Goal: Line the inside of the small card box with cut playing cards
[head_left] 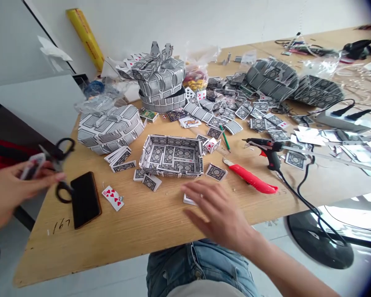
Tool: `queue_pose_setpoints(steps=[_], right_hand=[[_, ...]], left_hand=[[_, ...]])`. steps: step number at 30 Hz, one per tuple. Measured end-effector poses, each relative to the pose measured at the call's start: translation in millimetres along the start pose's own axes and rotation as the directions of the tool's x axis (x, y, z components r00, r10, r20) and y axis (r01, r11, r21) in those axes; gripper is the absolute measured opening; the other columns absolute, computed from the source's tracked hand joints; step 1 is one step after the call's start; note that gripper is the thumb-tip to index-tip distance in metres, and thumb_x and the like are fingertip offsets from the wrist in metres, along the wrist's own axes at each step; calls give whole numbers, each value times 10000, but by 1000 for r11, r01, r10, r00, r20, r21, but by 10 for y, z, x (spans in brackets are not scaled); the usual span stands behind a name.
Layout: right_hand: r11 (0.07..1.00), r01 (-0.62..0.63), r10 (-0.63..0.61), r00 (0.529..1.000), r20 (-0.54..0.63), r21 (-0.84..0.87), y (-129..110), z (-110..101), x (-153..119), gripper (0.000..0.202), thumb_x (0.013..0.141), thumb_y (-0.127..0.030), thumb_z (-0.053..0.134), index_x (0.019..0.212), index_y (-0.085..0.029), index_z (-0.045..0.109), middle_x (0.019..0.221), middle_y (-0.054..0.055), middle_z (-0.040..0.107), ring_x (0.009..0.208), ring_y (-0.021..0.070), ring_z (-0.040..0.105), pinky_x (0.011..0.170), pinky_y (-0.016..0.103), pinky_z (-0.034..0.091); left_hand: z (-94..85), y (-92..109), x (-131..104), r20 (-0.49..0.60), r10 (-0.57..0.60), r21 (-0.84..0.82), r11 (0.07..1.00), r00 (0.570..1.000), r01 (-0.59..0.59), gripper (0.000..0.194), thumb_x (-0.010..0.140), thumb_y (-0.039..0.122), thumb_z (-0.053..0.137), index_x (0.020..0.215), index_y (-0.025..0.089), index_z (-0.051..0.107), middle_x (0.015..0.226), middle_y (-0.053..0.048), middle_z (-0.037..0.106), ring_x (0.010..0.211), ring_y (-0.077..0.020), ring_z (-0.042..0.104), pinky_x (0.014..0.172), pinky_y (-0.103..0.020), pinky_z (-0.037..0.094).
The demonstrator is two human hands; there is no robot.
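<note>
At the left edge of the table, my left hand (27, 185) is blurred, its fingers closed around a folded playing card (34, 164). Black-handled scissors (64, 193) overlap its fingertips; whether the hand also grips them I cannot tell. Over the front middle of the table, my right hand (219, 210) has its fingers extended and apart. A small stack of cards (189, 200) shows partly beneath those fingers; contact is unclear. Just beyond it stands an open rectangular tray (145, 159) made of patterned playing cards. A ten of hearts card (113, 198) lies between my hands.
A black phone (85, 200) lies near the scissors. To the right are a red-handled cutter (250, 177), a green pen (225, 138) and a corded glue gun (270, 152). Card-built boxes (111, 128) and loose cards (228, 113) fill the back. A power strip (343, 119) sits far right.
</note>
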State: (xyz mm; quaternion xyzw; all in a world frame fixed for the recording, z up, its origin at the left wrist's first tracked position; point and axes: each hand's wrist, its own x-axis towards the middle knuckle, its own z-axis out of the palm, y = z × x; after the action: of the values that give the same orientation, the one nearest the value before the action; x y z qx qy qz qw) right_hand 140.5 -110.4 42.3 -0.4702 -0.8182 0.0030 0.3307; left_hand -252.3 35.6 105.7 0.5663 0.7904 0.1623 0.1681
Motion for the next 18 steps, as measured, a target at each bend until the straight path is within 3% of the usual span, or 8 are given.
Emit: queue_pose_setpoints(steps=[1, 2, 4, 7, 10, 13, 16, 18], right_hand=[[998, 67, -67, 997, 30, 1, -120, 53, 44, 439, 941, -330, 544, 1336, -143, 507, 1301, 108, 622, 1230, 217, 523, 1012, 376, 454], [993, 116, -116, 991, 65, 1, -226, 99, 79, 502, 943, -383, 530, 1378, -142, 468, 1386, 107, 557, 1310, 232, 448, 1064, 391, 407], [988, 149, -144, 983, 117, -33, -366, 164, 107, 621, 921, -447, 542, 1429, -116, 407, 1491, 130, 434, 1401, 290, 311, 1130, 447, 320], [998, 34, -22, 981, 191, -59, -388, 182, 24, 790, 844, -486, 636, 1456, -77, 350, 1493, 173, 404, 1388, 342, 300, 1119, 474, 335], [991, -133, 126, 963, 237, 10, -328, 135, -151, 913, 764, -447, 689, 1479, -64, 269, 1450, 209, 418, 1347, 354, 352, 1068, 491, 407], [964, -250, 214, 932, 292, 93, -324, 96, -305, 1017, 688, -409, 685, 1500, -57, 184, 1428, 234, 399, 1345, 378, 350, 1062, 541, 412], [961, -271, 236, 917, 323, 65, -340, 102, -380, 995, 681, -325, 668, 1512, -75, 180, 1410, 222, 415, 1327, 383, 370, 1025, 542, 457], [968, -251, 235, 918, 320, 9, -305, 101, -400, 925, 697, -229, 639, 1509, -87, 220, 1377, 206, 464, 1278, 364, 430, 936, 485, 534]], left_hand=[[123, 120, -288, 46, -1, -99, 995, 999, 5, 551, 589, 644, 750, 928, 218, 662, 722, 97, 682, 721, -118, 595, 661, -230, 425], [274, 250, -576, 165, -22, -141, 989, 986, 46, 537, 484, 594, 828, 826, 214, 667, 698, 85, 687, 705, -145, 605, 654, -248, 451], [618, 507, -1081, 421, 92, -283, 959, 903, 35, 452, 493, 483, 863, 799, 215, 667, 716, 57, 684, 713, -175, 621, 665, -275, 494], [1076, 788, -1524, 488, 212, -509, 857, 847, 79, 373, 572, 434, 824, 800, 199, 645, 674, 32, 639, 663, -169, 610, 632, -279, 510], [1331, 928, -1652, 533, 290, -612, 781, 795, 126, 341, 623, 402, 788, 838, 187, 634, 688, 15, 639, 678, -167, 620, 654, -285, 522], [1436, 1014, -1694, 608, 354, -615, 776, 711, 139, 357, 634, 371, 790, 893, 189, 625, 754, -2, 665, 751, -178, 638, 714, -298, 529], [1478, 1097, -1745, 657, 410, -608, 784, 633, 123, 354, 636, 362, 798, 891, 185, 628, 824, -25, 689, 803, -190, 644, 754, -309, 524], [1473, 1139, -1753, 663, 416, -593, 800, 623, 97, 337, 665, 375, 782, 899, 177, 641, 834, -33, 697, 818, -197, 649, 769, -312, 518]])
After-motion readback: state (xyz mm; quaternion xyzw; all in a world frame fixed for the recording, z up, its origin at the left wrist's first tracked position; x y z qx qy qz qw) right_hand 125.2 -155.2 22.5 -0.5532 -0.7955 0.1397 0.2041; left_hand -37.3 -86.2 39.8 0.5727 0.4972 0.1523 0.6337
